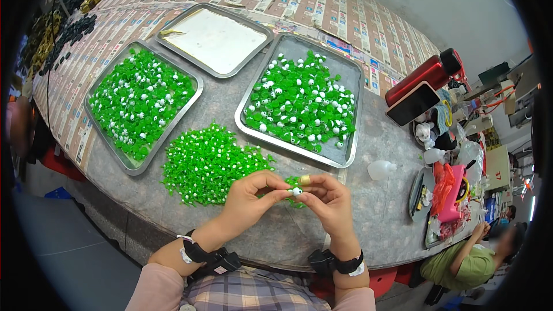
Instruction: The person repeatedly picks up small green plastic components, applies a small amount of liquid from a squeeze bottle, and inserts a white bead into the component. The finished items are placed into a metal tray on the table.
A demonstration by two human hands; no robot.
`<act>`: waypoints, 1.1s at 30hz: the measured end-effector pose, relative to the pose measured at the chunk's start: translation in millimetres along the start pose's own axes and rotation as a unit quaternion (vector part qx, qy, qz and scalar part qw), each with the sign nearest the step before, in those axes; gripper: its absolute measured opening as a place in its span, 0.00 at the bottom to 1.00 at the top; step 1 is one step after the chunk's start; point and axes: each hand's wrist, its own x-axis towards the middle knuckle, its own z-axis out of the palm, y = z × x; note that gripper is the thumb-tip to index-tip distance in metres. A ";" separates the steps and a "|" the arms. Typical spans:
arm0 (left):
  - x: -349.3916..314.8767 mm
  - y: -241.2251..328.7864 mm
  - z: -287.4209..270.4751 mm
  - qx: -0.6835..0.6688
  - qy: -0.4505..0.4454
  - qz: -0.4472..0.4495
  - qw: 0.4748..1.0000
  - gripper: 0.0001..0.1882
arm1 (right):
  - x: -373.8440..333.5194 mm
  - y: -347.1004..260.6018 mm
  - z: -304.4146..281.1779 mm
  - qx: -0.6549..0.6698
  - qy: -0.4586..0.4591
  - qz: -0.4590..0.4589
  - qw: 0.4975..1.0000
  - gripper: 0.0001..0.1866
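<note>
My left hand (249,200) and my right hand (329,201) meet over the near edge of the table. Between their fingertips is a small white ball with a dark dot, like a toy eye (296,191), with a bit of green plastic against it. Both hands are closed in a pinch on this small piece, and the fingers partly hide it. A yellowish wrap circles one right fingertip. Beside my left hand lies a loose heap of small green plastic pieces (210,164) with white bits. Some green pieces also lie just under my hands.
Two metal trays (199,95) (345,160) hold green pieces with white eyeballs. A third tray (262,46) has a white bottom. At right are a red flask (417,80), a phone (413,103), a small translucent bottle (381,170) and a pink container (452,196). Another person (469,262) sits far right.
</note>
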 end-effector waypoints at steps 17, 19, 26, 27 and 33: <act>7.7 0.9 -21.5 -0.129 0.077 -0.019 0.988 0.02 | 12.2 -1.1 -15.8 -0.051 0.077 -0.091 0.992 0.08; 13.8 -1.3 -52.3 -0.372 0.189 0.045 0.908 0.06 | 7.8 -13.0 -33.3 -0.287 0.093 -0.097 0.948 0.06; 17.3 30.6 -92.8 -0.518 0.190 0.088 0.829 0.14 | -0.9 -9.4 -42.7 -0.512 -0.047 -0.019 0.858 0.10; 16.5 29.6 -80.6 -0.493 0.190 0.060 0.847 0.15 | 1.5 -2.3 -44.1 -0.539 -0.055 -0.021 0.840 0.10; 1.7 18.1 -17.3 -0.074 -0.037 -0.015 0.996 0.09 | 3.4 -7.9 -42.5 -0.448 -0.086 -0.032 0.890 0.08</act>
